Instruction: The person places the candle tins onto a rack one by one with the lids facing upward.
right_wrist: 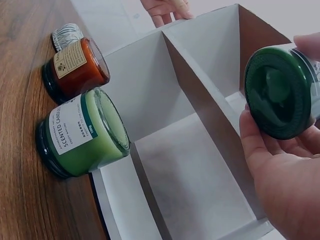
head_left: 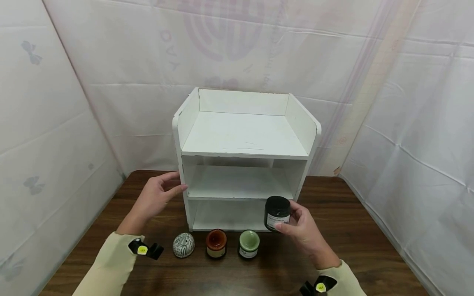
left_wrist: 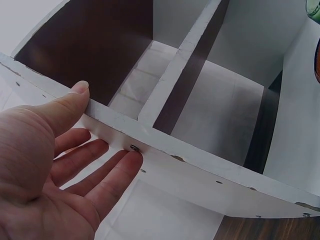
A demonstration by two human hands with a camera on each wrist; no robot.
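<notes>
My right hand (head_left: pixel 301 228) grips a dark green candle jar (head_left: pixel 277 207) by its sides, in front of the right part of the lowest shelf. In the right wrist view the glass base of this candle jar (right_wrist: pixel 275 92) faces the camera. My left hand (head_left: pixel 155 197) holds the left side panel of the white shelf unit (head_left: pixel 244 133). In the left wrist view its thumb (left_wrist: pixel 75 102) lies at the panel's front edge and its fingers are on the outer side. In front of the unit stand an amber candle jar (head_left: pixel 216 243) and a light green candle jar (head_left: pixel 249 244).
A small round black-and-white patterned object (head_left: pixel 183 245) sits left of the amber candle jar on the dark wooden table (head_left: pixel 207 277). The unit has a top tray and two open compartments below. White sheets (head_left: pixel 140 82) hang behind and at both sides.
</notes>
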